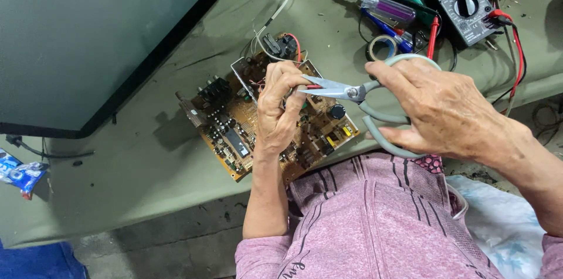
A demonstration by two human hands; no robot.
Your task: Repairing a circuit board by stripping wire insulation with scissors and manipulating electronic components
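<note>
My right hand grips grey-handled scissors, their steel blades pointing left. My left hand pinches a thin red wire right at the blade tips. Both hands hover over a brown circuit board crowded with components, lying on a green cloth-covered table. More red and white wires rise from the board's far end.
A large dark flat screen leans at the upper left. Screwdrivers, a tape roll and a black multimeter with red leads lie at the upper right. A blue packet sits at the left edge.
</note>
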